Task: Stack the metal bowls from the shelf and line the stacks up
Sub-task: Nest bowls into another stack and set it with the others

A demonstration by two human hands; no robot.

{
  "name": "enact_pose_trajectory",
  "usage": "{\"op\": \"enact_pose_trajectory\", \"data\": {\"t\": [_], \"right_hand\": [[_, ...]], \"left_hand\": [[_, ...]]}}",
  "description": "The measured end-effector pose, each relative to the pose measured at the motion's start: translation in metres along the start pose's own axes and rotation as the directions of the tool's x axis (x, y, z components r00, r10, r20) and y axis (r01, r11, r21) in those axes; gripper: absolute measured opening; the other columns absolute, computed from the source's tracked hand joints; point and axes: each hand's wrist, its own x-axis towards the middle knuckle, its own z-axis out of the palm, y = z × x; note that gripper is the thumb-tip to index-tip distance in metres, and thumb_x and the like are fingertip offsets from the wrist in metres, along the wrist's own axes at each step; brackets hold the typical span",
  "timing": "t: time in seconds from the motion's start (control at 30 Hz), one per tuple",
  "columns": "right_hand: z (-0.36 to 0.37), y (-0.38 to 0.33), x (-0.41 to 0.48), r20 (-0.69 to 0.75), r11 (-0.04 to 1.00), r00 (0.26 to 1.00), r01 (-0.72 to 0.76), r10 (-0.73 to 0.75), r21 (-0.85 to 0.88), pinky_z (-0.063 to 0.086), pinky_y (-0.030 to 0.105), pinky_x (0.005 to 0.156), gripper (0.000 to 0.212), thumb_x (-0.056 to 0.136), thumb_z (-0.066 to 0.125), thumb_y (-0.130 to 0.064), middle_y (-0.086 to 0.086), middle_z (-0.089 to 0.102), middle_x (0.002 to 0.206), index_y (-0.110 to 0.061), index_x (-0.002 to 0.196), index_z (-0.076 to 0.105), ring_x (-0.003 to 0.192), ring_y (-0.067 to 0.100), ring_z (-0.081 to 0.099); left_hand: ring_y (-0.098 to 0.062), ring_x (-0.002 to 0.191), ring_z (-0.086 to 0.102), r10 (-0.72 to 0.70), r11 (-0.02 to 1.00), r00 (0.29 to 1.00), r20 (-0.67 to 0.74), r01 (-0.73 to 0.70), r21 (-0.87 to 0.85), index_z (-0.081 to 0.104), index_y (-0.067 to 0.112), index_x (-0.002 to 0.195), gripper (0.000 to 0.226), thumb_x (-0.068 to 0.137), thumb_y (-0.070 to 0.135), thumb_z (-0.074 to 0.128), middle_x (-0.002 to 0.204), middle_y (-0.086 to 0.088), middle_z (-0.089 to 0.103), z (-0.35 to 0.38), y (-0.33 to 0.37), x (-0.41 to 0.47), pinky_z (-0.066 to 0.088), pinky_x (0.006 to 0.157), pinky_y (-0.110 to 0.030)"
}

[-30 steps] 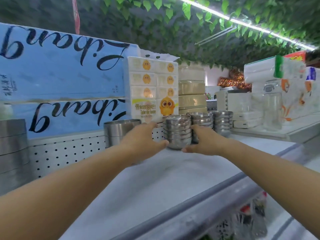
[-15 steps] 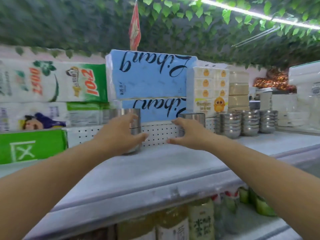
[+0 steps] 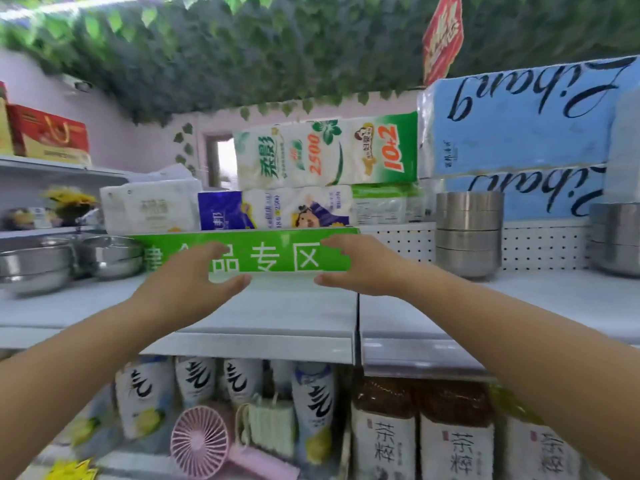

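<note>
**Hands empty between bowls**

The loose bowls (image 3: 38, 266) sit at middle left, a tidy stack (image 3: 467, 233) at middle right. The left hand (image 3: 194, 282) and right hand (image 3: 360, 265) hover apart before the green sign (image 3: 277, 251), cupped on nothing, likely shaped to gather bowls.

Head view. The left hand (image 3: 188, 285) and right hand (image 3: 360, 265) are reaching out over the white shelf (image 3: 284, 313), loosely curved and holding nothing. A green sign (image 3: 277, 258) is standing just beyond the fingertips (image 3: 330, 243) of both hands. A stack of metal bowls (image 3: 468, 233) is sitting to the right of the right fingers, apart from them. Wide shallow bowls (image 3: 34, 265) are resting well to the left of the left fingers.
</note>
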Motion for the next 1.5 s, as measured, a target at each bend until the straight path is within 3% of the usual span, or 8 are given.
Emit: {"op": "enact_pose_trajectory", "data": {"t": [0.4, 0.73, 0.83, 1.0, 1.17, 1.27, 1.4, 1.5], "right_hand": [[0.099, -0.137, 0.148, 0.157, 0.963, 0.95, 0.267, -0.271, 0.048, 0.038, 0.036, 0.114, 0.082, 0.089, 0.069, -0.058, 0.0, 0.044, 0.157, -0.024, 0.156, 0.037, 0.139, 0.022, 0.046], [0.151, -0.218, 0.265, 0.161, 0.9, 0.888, 0.436, -0.43, 0.0, 0.044, 0.04, 0.11, 0.066, 0.093, 0.064, -0.055, 0.004, 0.049, 0.151, -0.022, 0.148, 0.048, 0.134, 0.027, 0.049], [0.174, -0.239, 0.293, 0.161, 0.894, 0.881, 0.449, -0.445, 0.015, 0.045, 0.043, 0.109, 0.065, 0.091, 0.063, -0.061, 0.003, 0.052, 0.148, -0.025, 0.144, 0.051, 0.131, 0.027, 0.051], [0.213, -0.27, 0.33, 0.131, 0.903, 0.896, 0.408, -0.424, 0.137, 0.038, 0.026, 0.093, 0.064, 0.092, 0.065, -0.057, 0.0, 0.056, 0.142, -0.02, 0.143, 0.053, 0.13, 0.023, 0.052], [0.252, -0.297, 0.363, 0.02, 0.921, 0.957, 0.273, -0.289, 0.278, 0.049, 0.036, 0.099, 0.055, 0.092, 0.07, -0.049, 0.007, 0.06, 0.134, -0.016, 0.133, 0.058, 0.117, 0.026, 0.058], [0.268, -0.305, 0.379, -0.05, 0.933, 0.982, 0.189, -0.182, 0.305, 0.048, 0.033, 0.095, 0.052, 0.093, 0.07, -0.044, 0.007, 0.061, 0.132, -0.013, 0.133, 0.058, 0.117, 0.026, 0.058], [0.285, -0.307, 0.395, -0.017, 0.946, 0.999, 0.048, -0.045, 0.322, 0.049, 0.034, 0.097, 0.059, 0.093, 0.067, -0.051, 0.007, 0.061, 0.134, -0.013, 0.136, 0.057, 0.118, 0.026, 0.059], [0.297, -0.309, 0.402, 0.023, 0.926, 0.999, -0.05, 0.045, 0.375, 0.044, 0.031, 0.099, 0.067, 0.093, 0.063, -0.057, 0.004, 0.057, 0.141, -0.015, 0.144, 0.052, 0.125, 0.025, 0.056]], "left_hand": [[-0.025, 0.13, 0.052, -0.332, 0.936, 0.935, -0.122, 0.343, 0.083, 0.047, 0.019, 0.143, 0.071, 0.087, 0.06, 0.062, 0.145, 0.0, 0.054, -0.071, -0.174, -0.003, 0.043, 0.098, -0.038], [-0.024, 0.122, 0.053, -0.413, 0.894, 0.879, -0.238, 0.441, 0.075, 0.049, 0.018, 0.139, 0.068, 0.086, 0.058, 0.064, 0.139, -0.004, 0.054, -0.077, -0.289, 0.047, 0.046, 0.093, -0.038], [-0.019, 0.106, 0.05, -0.449, 0.871, 0.858, -0.249, 0.482, 0.091, 0.051, 0.018, 0.131, 0.062, 0.086, 0.058, 0.065, 0.132, -0.003, 0.053, -0.072, -0.318, 0.054, 0.041, 0.082, -0.034], [-0.015, 0.099, 0.044, -0.468, 0.865, 0.839, -0.276, 0.5, 0.053, 0.048, 0.019, 0.133, 0.064, 0.085, 0.058, 0.066, 0.132, -0.005, 0.051, -0.07, -0.361, 0.073, 0.037, 0.08, -0.031], [-0.026, 0.126, 0.047, -0.461, 0.882, 0.841, -0.283, 0.471, -0.038, 0.041, 0.021, 0.145, 0.081, 0.082, 0.064, 0.066, 0.145, -0.007, 0.044, -0.065, -0.412, 0.097, 0.041, 0.093, -0.037], [-0.028, 0.135, 0.041, -0.462, 0.887, 0.833, -0.302, 0.432, -0.166, 0.035, 0.024, 0.149, 0.091, 0.077, 0.068, 0.068, 0.151, -0.008, 0.036, -0.056, -0.439, 0.112, 0.04, 0.103, -0.043], [-0.03, 0.14, 0.036, -0.486, 0.856, 0.853, -0.19, 0.422, -0.298, 0.023, 0.031, 0.153, 0.108, 0.067, 0.075, 0.071, 0.157, -0.007, 0.03, -0.046, -0.468, 0.131, 0.039, 0.107, -0.047], [-0.026, 0.138, 0.037, -0.462, 0.838, 0.873, -0.153, 0.374, -0.398, 0.024, 0.032, 0.152, 0.109, 0.065, 0.07, 0.076, 0.155, -0.004, 0.035, -0.037, -0.484, 0.141, 0.038, 0.105, -0.041]]}}
